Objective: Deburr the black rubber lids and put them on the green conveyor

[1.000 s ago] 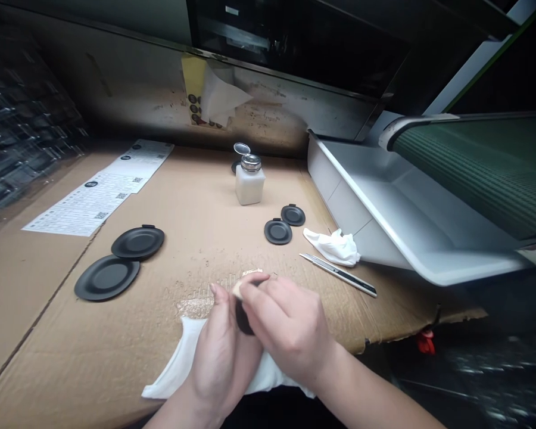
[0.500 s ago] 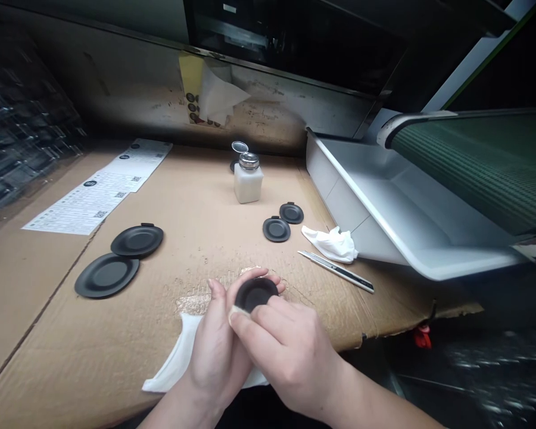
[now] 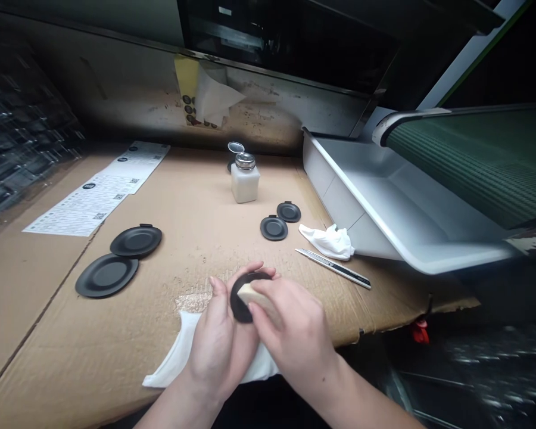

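"Black is the colour I'm seeing in that palm; what is the left hand doing?"

"It's cradling a round dish, fingers curving behind it with their tips showing past the far rim, thumb standing off to the side."

"And the right hand?"

"It's pinching a pale block between thumb and fingers and pressing it against the dish's face. The two hands are working close together, above a white cloth that's lying on the cardboard."

"Which step are you reading there?"

"I'm judging it as rubbing or wiping the face. Whether anything is coming off, I can't tell; the block and fingers are covering part of it."

"What is the next move calling for?"

"To my mind, firm support from the palm below and light, even pressure above, the block kept within the rim."

"What's lying nearby?"

"Two small black dishes are sitting ahead, edges meeting or overlapping, I can't tell which. A utility knife is resting to their right, near a crumpled cloth. Farther back, a bottle is standing with its lid flipped up."
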### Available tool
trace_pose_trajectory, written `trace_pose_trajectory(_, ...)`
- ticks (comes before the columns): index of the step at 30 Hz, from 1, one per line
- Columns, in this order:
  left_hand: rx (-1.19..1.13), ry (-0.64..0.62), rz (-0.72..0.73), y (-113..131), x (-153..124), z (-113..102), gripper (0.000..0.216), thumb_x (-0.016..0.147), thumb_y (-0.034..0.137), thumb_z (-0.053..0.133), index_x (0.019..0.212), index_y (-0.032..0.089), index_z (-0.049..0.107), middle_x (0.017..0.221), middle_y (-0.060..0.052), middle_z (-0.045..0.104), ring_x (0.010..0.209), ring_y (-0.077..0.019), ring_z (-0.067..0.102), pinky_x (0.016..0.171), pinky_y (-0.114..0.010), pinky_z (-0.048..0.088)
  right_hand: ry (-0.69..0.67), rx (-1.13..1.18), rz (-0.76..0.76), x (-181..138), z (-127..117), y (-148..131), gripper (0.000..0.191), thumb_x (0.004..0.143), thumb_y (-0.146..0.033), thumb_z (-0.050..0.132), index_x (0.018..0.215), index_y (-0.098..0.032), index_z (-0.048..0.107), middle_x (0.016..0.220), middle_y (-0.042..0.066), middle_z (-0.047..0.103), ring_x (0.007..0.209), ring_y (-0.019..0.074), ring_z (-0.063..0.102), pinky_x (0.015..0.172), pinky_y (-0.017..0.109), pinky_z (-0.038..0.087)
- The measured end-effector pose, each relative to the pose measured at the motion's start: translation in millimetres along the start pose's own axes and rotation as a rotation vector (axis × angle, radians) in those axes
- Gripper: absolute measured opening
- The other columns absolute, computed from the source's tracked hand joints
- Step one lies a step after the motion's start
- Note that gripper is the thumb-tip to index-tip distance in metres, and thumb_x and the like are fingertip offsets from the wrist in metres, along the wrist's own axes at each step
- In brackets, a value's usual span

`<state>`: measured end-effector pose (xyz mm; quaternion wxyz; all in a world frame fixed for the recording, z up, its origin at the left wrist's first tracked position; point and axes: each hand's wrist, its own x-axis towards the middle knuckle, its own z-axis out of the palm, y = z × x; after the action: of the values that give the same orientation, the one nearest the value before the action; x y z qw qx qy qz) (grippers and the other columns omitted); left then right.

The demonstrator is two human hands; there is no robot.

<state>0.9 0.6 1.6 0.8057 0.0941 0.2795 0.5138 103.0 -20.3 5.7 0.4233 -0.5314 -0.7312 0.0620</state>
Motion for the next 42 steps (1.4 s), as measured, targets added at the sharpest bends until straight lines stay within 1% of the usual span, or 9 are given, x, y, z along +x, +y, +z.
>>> trace_pose_trajectory(5,0.053,-0.015,0.018,-1,0,-2,0.051,0.086,0.053,0.033,0.102,0.014,0.062,0.106,-0.012,0.063,0.114,-0.0269,0.050,0.101,-0.039,0.033,-0.042,0.009,-0.055,-5,4,-3,0.017,0.085,-0.017,0.051,0.098,-0.017,0.060,0.082,0.004,0.063,0.074,0.0153,0.057,0.070,0.029,0.048)
trace_pose_trajectory(9,0.043,-0.040,0.021,0,-1,-3,0.050,0.087,0.052,0.032,0.101,0.015,0.062,0.106,-0.011,0.063,0.112,-0.0251,0.051,0.101,-0.037,0.034,0.001,-0.025,-0.053,-1,2,-1,0.018,0.085,-0.016,0.050,0.098,-0.017,0.061,0.083,0.005,0.063,0.077,0.0158,0.057,0.076,0.031,0.048)
trace_pose_trajectory(14,0.089,0.005,0.016,1,-2,-1,0.050,0.086,0.053,0.034,0.099,0.015,0.063,0.103,-0.011,0.064,0.107,-0.0263,0.053,0.100,-0.041,0.034,-0.030,-0.038,-0.118,-9,3,-7,0.017,0.084,-0.013,0.048,0.096,-0.014,0.061,0.074,0.005,0.060,0.069,0.0147,0.054,0.064,0.028,0.047)
trace_pose_trajectory(17,0.100,-0.003,0.023,-1,-2,-1,0.052,0.086,0.054,0.033,0.099,0.014,0.063,0.103,-0.012,0.064,0.107,-0.0264,0.053,0.101,-0.040,0.034,-0.055,-0.083,-0.170,-5,1,-5,0.017,0.084,-0.013,0.050,0.096,-0.014,0.061,0.072,0.003,0.059,0.067,0.0140,0.052,0.063,0.027,0.045)
trace_pose_trajectory(23,0.039,-0.001,0.009,-2,-1,-3,0.047,0.088,0.048,0.033,0.099,0.016,0.065,0.104,-0.008,0.065,0.111,-0.0222,0.051,0.103,-0.035,0.031,0.047,-0.248,-0.271,14,5,6,0.017,0.084,-0.014,0.051,0.098,-0.014,0.062,0.075,0.003,0.061,0.067,0.0134,0.051,0.061,0.026,0.042)
trace_pose_trajectory(28,0.071,0.019,-0.031,2,-4,1,0.057,0.084,0.058,0.032,0.099,0.013,0.065,0.100,-0.011,0.065,0.108,-0.0276,0.053,0.102,-0.042,0.032,-0.106,-0.201,-0.339,8,0,0,0.023,0.084,-0.016,0.049,0.103,-0.014,0.060,0.068,0.002,0.057,0.066,0.0141,0.050,0.058,0.027,0.040)
trace_pose_trajectory(34,0.016,0.019,-0.008,2,-3,2,0.054,0.088,0.052,0.028,0.088,0.016,0.067,0.103,-0.008,0.065,0.111,-0.0244,0.051,0.103,-0.039,0.031,-0.030,-0.255,-0.294,19,0,2,0.020,0.086,-0.015,0.046,0.096,-0.016,0.063,0.071,0.002,0.059,0.067,0.0135,0.051,0.059,0.026,0.041)
trace_pose_trajectory(39,0.061,0.021,-0.054,2,-3,3,0.058,0.084,0.058,0.032,0.100,0.013,0.065,0.102,-0.011,0.065,0.111,-0.0273,0.051,0.103,-0.039,0.031,-0.130,-0.229,-0.348,18,-1,-1,0.019,0.086,-0.017,0.046,0.096,-0.014,0.062,0.071,0.002,0.058,0.069,0.0144,0.050,0.060,0.027,0.041)
trace_pose_trajectory(42,0.040,0.023,-0.013,2,-2,3,0.054,0.087,0.053,0.028,0.090,0.015,0.067,0.101,-0.009,0.065,0.112,-0.0252,0.051,0.104,-0.039,0.030,-0.065,-0.265,-0.309,23,0,1,0.019,0.087,-0.017,0.045,0.090,-0.017,0.063,0.068,0.001,0.057,0.064,0.0132,0.048,0.055,0.027,0.038)
